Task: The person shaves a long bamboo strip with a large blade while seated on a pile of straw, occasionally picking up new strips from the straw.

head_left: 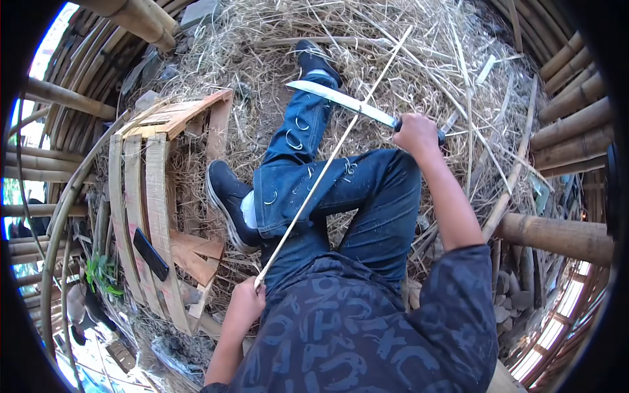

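Observation:
My right hand [418, 134] is closed round the dark handle of a machete [341, 99], whose long pale blade points left over my outstretched leg. In my left hand [246, 302], close to my hip, is the lower end of a thin bamboo strip [311, 187]. The strip slants up and to the right across my bent leg, and its far end reaches over the straw. The blade crosses the strip beyond my bent leg; whether they touch I cannot tell. Small curled shavings [295, 141] lie on my trousers.
A slatted wooden crate [156, 170] stands at my left, with a black phone [151, 254] on its slats. Dry straw and shavings [275, 19] cover the ground. Loose bamboo strips [468, 131] lie at the right. Bamboo poles [557, 237] and walls enclose both sides.

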Demonstrator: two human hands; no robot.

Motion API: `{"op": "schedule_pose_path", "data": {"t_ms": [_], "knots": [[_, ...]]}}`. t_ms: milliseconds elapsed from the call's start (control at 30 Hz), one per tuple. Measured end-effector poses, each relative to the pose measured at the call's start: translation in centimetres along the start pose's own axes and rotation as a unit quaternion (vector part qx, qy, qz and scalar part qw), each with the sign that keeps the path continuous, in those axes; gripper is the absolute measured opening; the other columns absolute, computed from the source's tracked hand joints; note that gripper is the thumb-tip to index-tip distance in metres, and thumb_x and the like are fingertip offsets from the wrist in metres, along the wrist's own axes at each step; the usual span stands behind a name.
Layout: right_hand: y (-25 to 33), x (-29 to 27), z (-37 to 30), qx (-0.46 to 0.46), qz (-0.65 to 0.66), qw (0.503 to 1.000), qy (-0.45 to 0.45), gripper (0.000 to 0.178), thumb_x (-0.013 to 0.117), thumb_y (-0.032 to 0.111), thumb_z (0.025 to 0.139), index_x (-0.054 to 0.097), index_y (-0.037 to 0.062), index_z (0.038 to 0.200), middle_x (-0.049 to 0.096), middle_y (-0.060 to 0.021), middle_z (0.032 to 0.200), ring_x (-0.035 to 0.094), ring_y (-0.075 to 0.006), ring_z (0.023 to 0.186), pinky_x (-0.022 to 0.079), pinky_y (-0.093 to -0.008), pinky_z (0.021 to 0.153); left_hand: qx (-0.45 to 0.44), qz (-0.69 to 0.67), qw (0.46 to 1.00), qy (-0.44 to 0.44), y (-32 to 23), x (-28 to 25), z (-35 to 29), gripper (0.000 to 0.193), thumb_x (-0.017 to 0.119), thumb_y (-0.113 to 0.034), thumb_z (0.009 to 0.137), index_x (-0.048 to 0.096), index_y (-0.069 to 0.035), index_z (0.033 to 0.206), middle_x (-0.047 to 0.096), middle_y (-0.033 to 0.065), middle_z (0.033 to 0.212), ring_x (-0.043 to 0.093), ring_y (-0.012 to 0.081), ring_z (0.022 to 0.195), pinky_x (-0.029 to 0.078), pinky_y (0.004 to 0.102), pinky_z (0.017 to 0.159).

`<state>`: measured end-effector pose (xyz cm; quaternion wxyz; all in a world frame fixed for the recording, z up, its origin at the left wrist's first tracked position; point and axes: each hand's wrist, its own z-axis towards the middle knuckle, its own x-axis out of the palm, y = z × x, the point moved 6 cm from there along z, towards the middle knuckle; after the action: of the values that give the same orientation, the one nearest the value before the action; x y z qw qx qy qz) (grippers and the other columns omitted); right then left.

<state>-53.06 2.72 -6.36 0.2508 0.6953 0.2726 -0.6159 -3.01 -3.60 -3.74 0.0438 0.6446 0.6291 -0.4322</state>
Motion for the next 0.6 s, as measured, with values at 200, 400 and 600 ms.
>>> {"op": "schedule_pose_path", "data": {"t_ms": [200,400,600], "knots": [[3.6,0.4,-2.9,-0.168,-0.01,0.984,0.052,0.024,0.064,0.023,0.065,0.072,0.0071,0.081,0.07,-0.0196,0.08,0.07,-0.0356,0.078,0.056,-0.043,0.074,0.034,0.041,0.999,-0.001,-1.4,-1.8,0.7,0.013,0.063,-0.006,0.085,0.059,0.006,0.082,0.061,0.0279,0.073,0.061,0.0465,0.073,0.048,0.0485,0.062],[-6.7,1.4,0.9,0.13,0.024,0.991,0.003,0.019,0.064,0.02,0.071,0.07,0.007,0.082,0.068,-0.021,0.084,0.069,-0.0328,0.086,0.055,-0.0415,0.08,0.02,0.052,0.998,-0.008,-0.6,-2.4,-1.3,0.014,0.063,-0.007,0.085,0.06,0.006,0.082,0.061,0.0278,0.073,0.062,0.0458,0.071,0.048,0.0487,0.062],[3.4,-0.8,-1.9,-0.143,-0.03,0.986,0.085,0.021,0.066,0.023,0.07,0.071,0.0069,0.082,0.07,-0.0191,0.09,0.071,-0.0308,0.084,0.056,-0.0407,0.075,0.0,0.052,0.999,-0.002,-0.2,-3.1,-0.4,0.013,0.065,-0.008,0.084,0.06,0.005,0.083,0.062,0.0259,0.071,0.062,0.0444,0.07,0.048,0.0483,0.061]]}}
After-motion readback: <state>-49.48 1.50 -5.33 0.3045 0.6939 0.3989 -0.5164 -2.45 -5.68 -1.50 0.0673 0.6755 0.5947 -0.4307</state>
